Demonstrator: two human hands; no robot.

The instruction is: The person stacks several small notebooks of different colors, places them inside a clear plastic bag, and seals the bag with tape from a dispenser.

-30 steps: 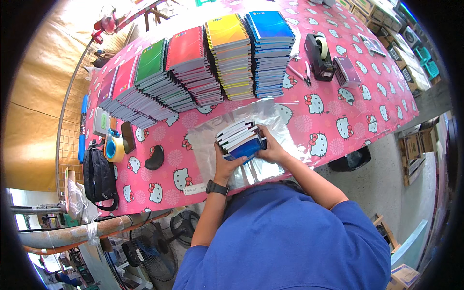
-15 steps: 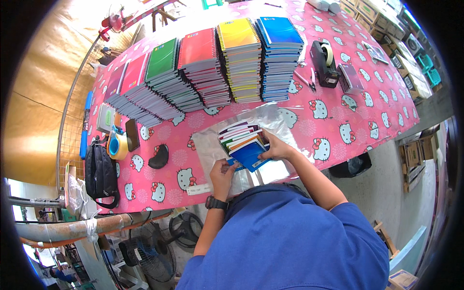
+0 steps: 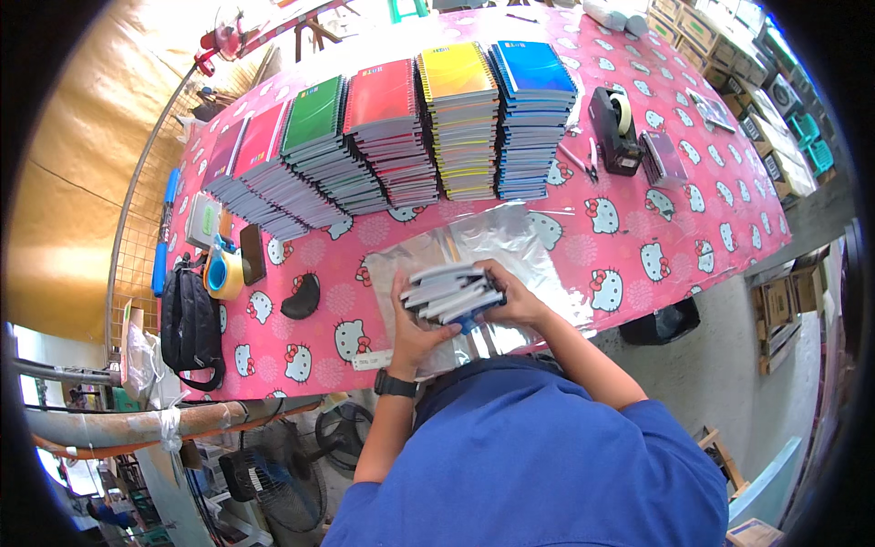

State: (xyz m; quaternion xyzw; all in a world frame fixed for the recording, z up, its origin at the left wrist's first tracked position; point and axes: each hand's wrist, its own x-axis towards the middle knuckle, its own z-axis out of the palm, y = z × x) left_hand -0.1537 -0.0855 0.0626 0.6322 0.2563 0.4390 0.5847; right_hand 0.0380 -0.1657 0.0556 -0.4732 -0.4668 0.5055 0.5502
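My left hand (image 3: 415,335) was half curled round the left side of a bundle of small notebooks (image 3: 450,294), thumb along its near side, and my right hand (image 3: 516,299) was bent round the right end; both were open only as wide as the bundle, gripping it between them; it was uneven, white page edges showing, a bit of blue cover at the bottom, over a clear plastic sheet (image 3: 522,239); I could not tell whether it touched the sheet.

The near edge of the counter (image 3: 574,251) ran just in front of me, close to my hands; beyond the sheet a row of stacked spiral notebooks (image 3: 460,137) stood like a wall, a strip of pink surface between; rightward, more pink surface stretched from my right hand to the slanting edge, a black bin (image 3: 663,321) below it; the tape dispenser (image 3: 612,135), pink-handled cutters (image 3: 592,168) and purple notebooks (image 3: 663,160) were past the row's right end; leftward, a dark rounded object (image 3: 301,297) lay well apart from my left hand, with a phone (image 3: 252,255), tape rolls (image 3: 230,278) and a black backpack (image 3: 190,321) toward the left edge.

The stacked covers bore small lettering; a white strip (image 3: 372,360) near my left wrist carried faint print, too small to read.
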